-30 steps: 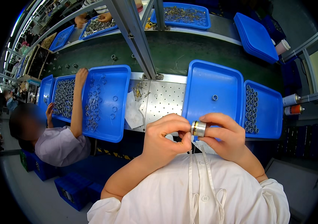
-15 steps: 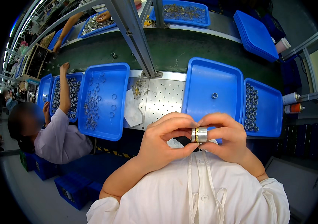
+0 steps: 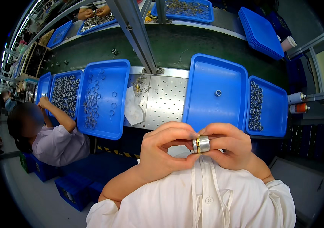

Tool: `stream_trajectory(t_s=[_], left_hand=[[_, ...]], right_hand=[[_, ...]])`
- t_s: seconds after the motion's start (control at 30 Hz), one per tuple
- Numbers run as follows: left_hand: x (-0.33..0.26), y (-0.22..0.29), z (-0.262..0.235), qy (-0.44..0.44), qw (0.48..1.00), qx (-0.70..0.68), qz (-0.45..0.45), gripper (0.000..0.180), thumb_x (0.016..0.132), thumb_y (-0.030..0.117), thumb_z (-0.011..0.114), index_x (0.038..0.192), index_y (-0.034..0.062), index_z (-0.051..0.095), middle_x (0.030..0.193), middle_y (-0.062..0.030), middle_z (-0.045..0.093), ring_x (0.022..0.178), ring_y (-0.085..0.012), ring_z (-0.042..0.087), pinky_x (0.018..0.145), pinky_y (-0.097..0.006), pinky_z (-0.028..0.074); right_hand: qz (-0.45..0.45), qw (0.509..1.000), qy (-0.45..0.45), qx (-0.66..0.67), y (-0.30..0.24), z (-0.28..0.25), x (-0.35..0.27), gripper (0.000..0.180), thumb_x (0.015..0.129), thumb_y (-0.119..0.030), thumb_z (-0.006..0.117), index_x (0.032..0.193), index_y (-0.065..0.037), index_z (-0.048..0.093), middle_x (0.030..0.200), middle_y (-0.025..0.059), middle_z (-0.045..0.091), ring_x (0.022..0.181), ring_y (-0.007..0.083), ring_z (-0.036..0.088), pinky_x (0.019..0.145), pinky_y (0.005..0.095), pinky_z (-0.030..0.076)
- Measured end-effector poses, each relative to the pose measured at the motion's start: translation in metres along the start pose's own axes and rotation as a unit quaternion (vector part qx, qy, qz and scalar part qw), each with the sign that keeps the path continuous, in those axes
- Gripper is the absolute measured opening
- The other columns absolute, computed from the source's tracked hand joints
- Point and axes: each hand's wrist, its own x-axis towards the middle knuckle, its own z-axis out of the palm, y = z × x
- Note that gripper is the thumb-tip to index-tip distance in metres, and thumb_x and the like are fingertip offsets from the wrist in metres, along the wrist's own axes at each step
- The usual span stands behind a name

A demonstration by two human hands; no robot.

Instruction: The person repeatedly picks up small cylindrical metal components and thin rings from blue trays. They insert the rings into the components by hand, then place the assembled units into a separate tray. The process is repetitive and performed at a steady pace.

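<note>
A short silver metal cylinder (image 3: 204,144), with a yellow and dark band near its left end, is held up in front of my chest. My left hand (image 3: 165,148) pinches the banded end between thumb and fingers. From the other side, my right hand (image 3: 228,144) grips the plain silver part. A thin wire hangs below the band. Beyond my hands, a single metal ring (image 3: 218,92) stands in a large blue tray (image 3: 204,114). The cylinder's inside and its end faces are hidden by my fingers.
To the right, another blue tray (image 3: 274,114) holds rows of rings. A tray of thin wire loops (image 3: 112,127) stands left of the perforated metal plate (image 3: 165,98). A metal post (image 3: 135,34) rises before the green belt (image 3: 169,45). A co-worker (image 3: 55,144) sits at left.
The cylinder has tilted slightly, and my left fingers have drawn back a little on its banded end. The co-worker at left has pulled an arm back from the belt.
</note>
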Motion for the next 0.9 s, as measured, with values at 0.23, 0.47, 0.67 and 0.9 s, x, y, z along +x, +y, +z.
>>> stream_trajectory(t_s=[0.23,0.47,0.67,0.9], left_hand=[[0.001,0.001,-0.001,0.004,1.000,0.017,0.014,0.040,0.062,-0.010,0.073,0.099,-0.0015,0.061,0.098,-0.0110,0.060,0.078,-0.0130,0.064,0.073,-0.024,0.056],[0.004,0.004,-0.001,0.048,0.990,-0.027,-0.129,0.035,0.069,-0.005,0.071,0.101,-0.0025,0.057,0.091,-0.0096,0.063,0.076,-0.0109,0.064,0.071,-0.023,0.054],[0.005,-0.001,0.000,0.037,0.997,0.029,-0.059,0.027,0.067,-0.006,0.070,0.092,-0.0018,0.061,0.087,-0.0073,0.062,0.071,-0.0102,0.063,0.066,-0.022,0.053],[0.011,-0.005,0.000,0.048,0.977,0.188,0.086,0.023,0.061,-0.009,0.069,0.082,-0.0006,0.063,0.083,-0.0072,0.062,0.062,-0.0101,0.060,0.057,-0.021,0.050]], right_hand=[[0.032,0.999,0.015,0.041,0.002,0.003,-0.003,0.025,0.065,0.002,0.076,0.086,-0.001,0.063,0.100,0.0152,0.061,0.082,0.0226,0.063,0.068,0.0283,0.052],[0.086,0.994,0.013,0.059,0.004,0.002,0.002,0.022,0.067,0.002,0.073,0.087,-0.002,0.064,0.093,0.0118,0.063,0.079,0.0221,0.062,0.068,0.0290,0.050],[0.142,0.983,0.065,0.096,0.004,0.005,-0.001,0.018,0.068,0.005,0.072,0.083,-0.001,0.065,0.084,0.0106,0.065,0.072,0.0209,0.063,0.064,0.0271,0.050],[0.078,0.994,0.071,0.005,0.002,0.006,0.005,0.019,0.064,0.003,0.076,0.079,-0.004,0.067,0.078,0.0075,0.063,0.066,0.0166,0.063,0.055,0.0247,0.049]])
